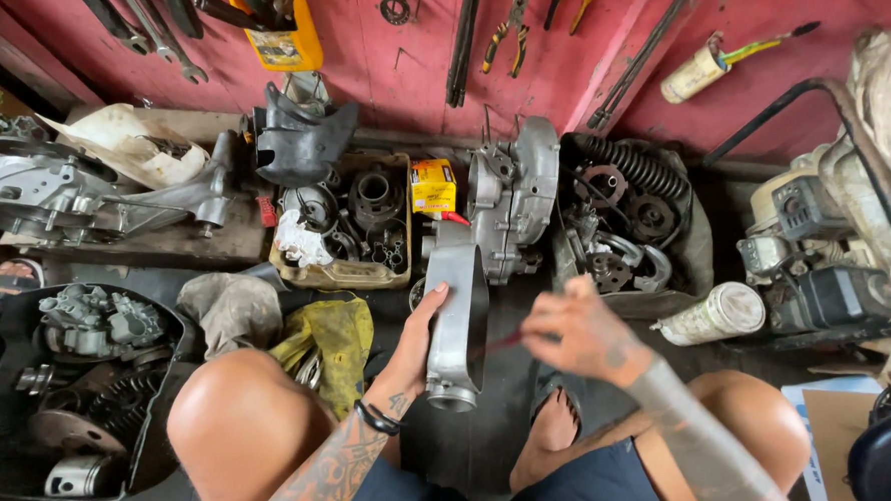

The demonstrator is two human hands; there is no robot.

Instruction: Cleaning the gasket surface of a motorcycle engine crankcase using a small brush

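My left hand (pixel 419 334) grips the left side of a grey cast-metal engine cover (pixel 456 315), held upright above the floor between my knees. My right hand (pixel 581 333), blurred by motion, pinches a thin red-handled tool (pixel 498 344) whose tip points at the cover's inner face. Both forearms come in from the bottom of the frame, and a black band sits on my left wrist.
Ahead lie an engine crankcase (pixel 511 198), a tray of engine parts (pixel 349 230), a small yellow box (pixel 433 186), a sack of springs and gears (pixel 629 207) and a white can (pixel 714 314). More parts sit in a black tub (pixel 71 387). Tools hang on the red wall (pixel 377 53).
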